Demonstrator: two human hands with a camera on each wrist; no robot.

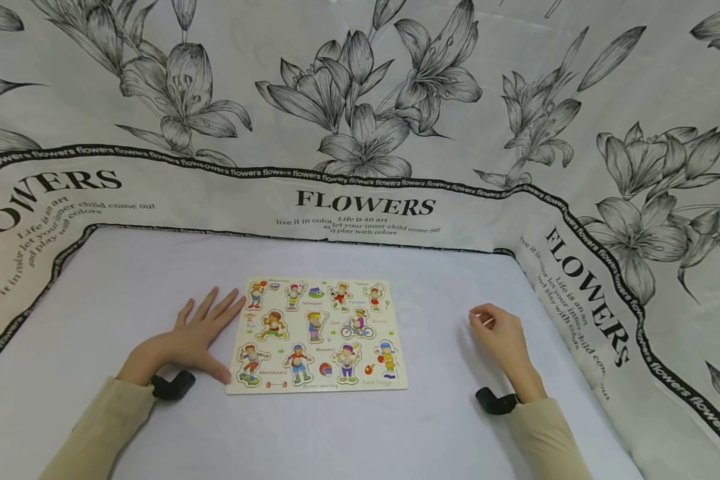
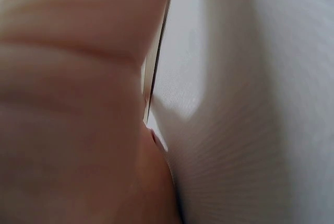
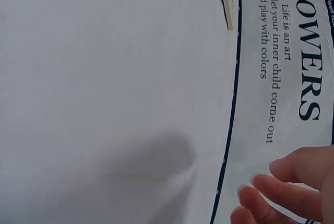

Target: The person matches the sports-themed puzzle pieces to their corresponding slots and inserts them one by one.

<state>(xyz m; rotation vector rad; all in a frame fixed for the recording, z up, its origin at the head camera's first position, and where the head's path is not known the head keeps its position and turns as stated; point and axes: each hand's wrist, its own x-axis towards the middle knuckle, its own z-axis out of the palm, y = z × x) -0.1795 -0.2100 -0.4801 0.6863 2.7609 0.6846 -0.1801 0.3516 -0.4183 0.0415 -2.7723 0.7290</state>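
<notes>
A wooden peg puzzle board (image 1: 297,328) lies flat on the white cloth, its cut-out pieces showing children at various sports. My left hand (image 1: 195,337) is at the board's left side with fingers spread, thumb and fingertips at the edge. In the left wrist view the palm fills much of the picture, and a strip of the board's edge (image 2: 152,67) shows beside it. Off to the right of the board, my right hand (image 1: 501,337) hangs above the cloth with loosely bent fingers, holding nothing. The right wrist view shows these fingers (image 3: 284,192) apart from the board.
White cloth (image 1: 444,433) covers the table around the board. A flower-printed curtain (image 1: 366,213) with black lettered bands rises at the back and along both sides. Each wrist carries a small black camera, such as the one on the right wrist (image 1: 495,402).
</notes>
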